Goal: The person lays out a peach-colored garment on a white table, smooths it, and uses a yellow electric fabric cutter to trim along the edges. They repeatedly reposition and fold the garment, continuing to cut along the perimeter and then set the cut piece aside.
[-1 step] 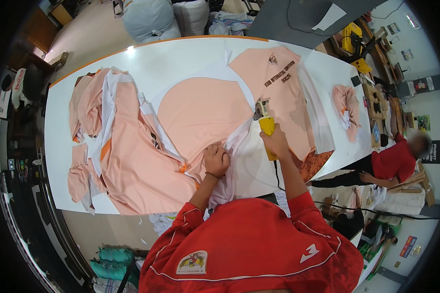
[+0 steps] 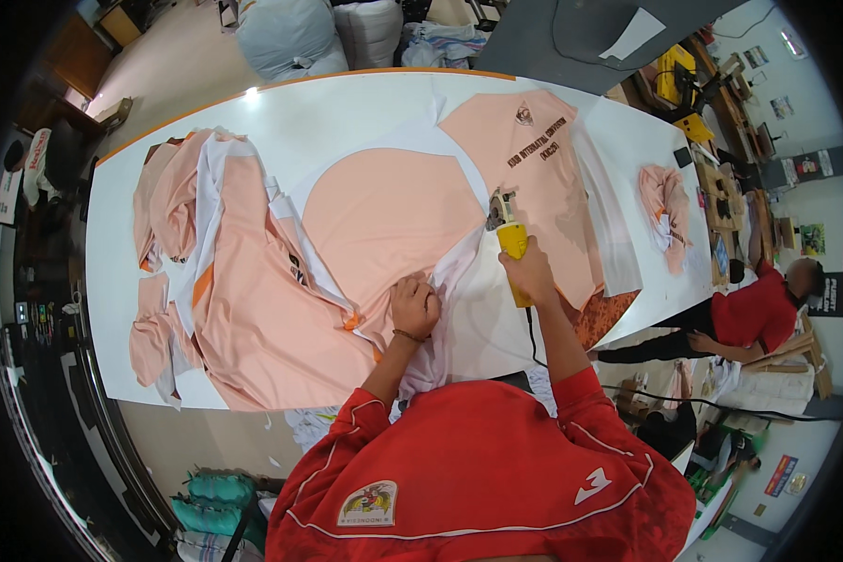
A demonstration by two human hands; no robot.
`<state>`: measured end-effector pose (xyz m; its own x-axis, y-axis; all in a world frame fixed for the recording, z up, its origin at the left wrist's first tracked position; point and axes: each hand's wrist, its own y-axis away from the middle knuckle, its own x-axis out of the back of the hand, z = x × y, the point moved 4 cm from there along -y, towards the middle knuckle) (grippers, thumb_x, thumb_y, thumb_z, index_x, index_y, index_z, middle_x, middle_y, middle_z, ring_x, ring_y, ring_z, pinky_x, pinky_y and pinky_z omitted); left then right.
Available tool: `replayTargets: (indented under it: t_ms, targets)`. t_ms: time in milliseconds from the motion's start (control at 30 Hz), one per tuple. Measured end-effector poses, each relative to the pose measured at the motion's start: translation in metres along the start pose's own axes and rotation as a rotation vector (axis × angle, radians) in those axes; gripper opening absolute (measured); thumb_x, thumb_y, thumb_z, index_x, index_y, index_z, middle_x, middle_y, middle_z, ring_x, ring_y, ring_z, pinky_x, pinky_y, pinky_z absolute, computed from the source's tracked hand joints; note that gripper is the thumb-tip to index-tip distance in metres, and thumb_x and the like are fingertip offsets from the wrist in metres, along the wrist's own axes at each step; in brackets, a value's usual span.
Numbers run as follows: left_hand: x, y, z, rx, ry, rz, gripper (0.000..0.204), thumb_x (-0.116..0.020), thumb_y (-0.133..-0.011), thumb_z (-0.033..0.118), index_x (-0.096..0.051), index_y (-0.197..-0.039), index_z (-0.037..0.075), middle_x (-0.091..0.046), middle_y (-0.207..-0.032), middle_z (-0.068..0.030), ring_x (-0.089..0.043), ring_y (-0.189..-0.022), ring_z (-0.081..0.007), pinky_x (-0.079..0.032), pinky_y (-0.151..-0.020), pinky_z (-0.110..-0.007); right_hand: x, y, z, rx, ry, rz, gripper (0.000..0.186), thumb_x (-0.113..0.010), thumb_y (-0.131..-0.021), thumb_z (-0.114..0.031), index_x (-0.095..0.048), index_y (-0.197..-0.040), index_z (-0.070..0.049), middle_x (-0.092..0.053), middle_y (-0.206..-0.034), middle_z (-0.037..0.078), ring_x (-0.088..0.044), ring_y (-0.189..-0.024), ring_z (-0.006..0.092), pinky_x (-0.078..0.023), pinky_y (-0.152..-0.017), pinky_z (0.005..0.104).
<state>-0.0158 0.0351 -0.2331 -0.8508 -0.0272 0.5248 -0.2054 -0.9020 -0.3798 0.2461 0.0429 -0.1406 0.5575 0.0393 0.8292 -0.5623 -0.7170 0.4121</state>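
My right hand is wrapped round the yellow body of an electric fabric cutter. The cutter's metal head lies at the gap between a rounded peach fabric panel and a printed peach shirt panel. From its rear end hangs a black cord. My left hand, curled with bent fingers, grips the gathered lower edge of the rounded panel. Its fingertips are partly hidden. White fabric runs from beside this hand up toward the cutter.
Peach garment pieces with white and orange strips are heaped on the left of the white table. A crumpled peach bundle lies at the right end. A person in red is beyond the right edge. Stuffed sacks stand behind.
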Motion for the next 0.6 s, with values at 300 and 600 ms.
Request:
replayTargets:
  t_ms: [300,600]
  targets:
    - [-0.002,-0.006,0.003,-0.027,-0.094,0.002,0.008,-0.063,-0.080,0.010,-0.067,-0.084,0.006,-0.070,-0.107,-0.0144,-0.063,-0.100,-0.0348,-0.044,-0.085,-0.048,0.014,-0.048,0.007,0.129,0.083,-0.001,0.064,-0.075,-0.085,-0.043,-0.054,-0.126,0.002,-0.073,-0.109,0.032,-0.072,-0.102,0.0506,-0.058,-0.089,0.0551]
    - [-0.008,-0.010,-0.002,-0.026,-0.166,-0.031,0.009,-0.065,-0.079,0.013,-0.068,-0.086,0.007,-0.070,-0.110,-0.0138,-0.062,-0.102,-0.0353,-0.044,-0.084,-0.048,0.025,-0.113,-0.004,0.204,0.149,-0.099,0.072,-0.074,-0.084,-0.048,-0.049,-0.137,-0.006,-0.070,-0.120,0.027,-0.071,-0.112,0.0460,-0.056,-0.096,0.0543]
